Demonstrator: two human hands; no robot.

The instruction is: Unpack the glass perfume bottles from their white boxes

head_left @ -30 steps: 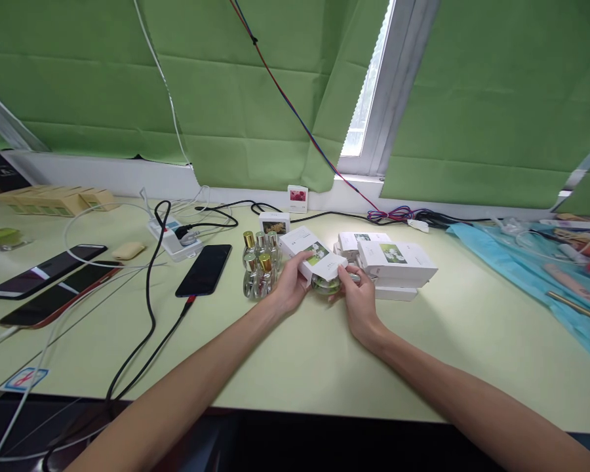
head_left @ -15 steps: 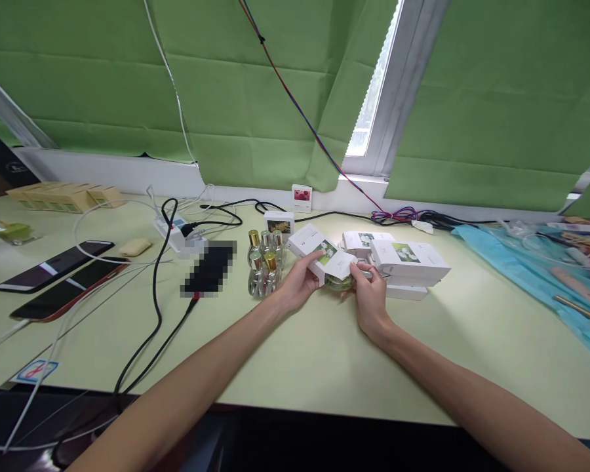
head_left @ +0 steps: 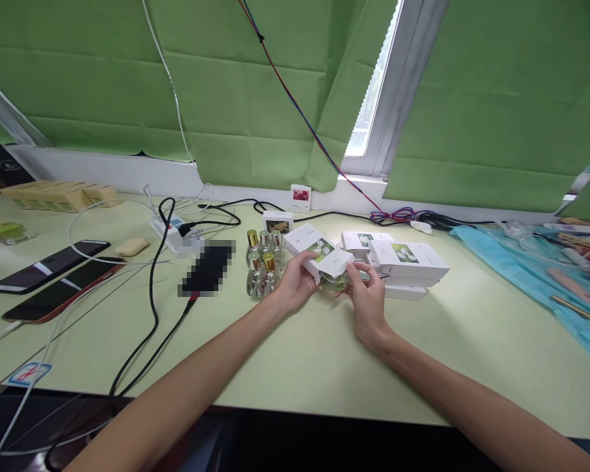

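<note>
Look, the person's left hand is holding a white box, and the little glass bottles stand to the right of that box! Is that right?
Not quite: the little glass bottles stand to the left of that white box, as the head view shows. The left hand is holding it.

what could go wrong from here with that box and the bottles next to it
The green-tinted glass item at the tilted white box's end might slip from the right hand's fingers. The left hand is close to the upright glass bottles, so a sideways bump could topple some. The upper stacked box overhangs the one beneath and might get knocked off.
</note>
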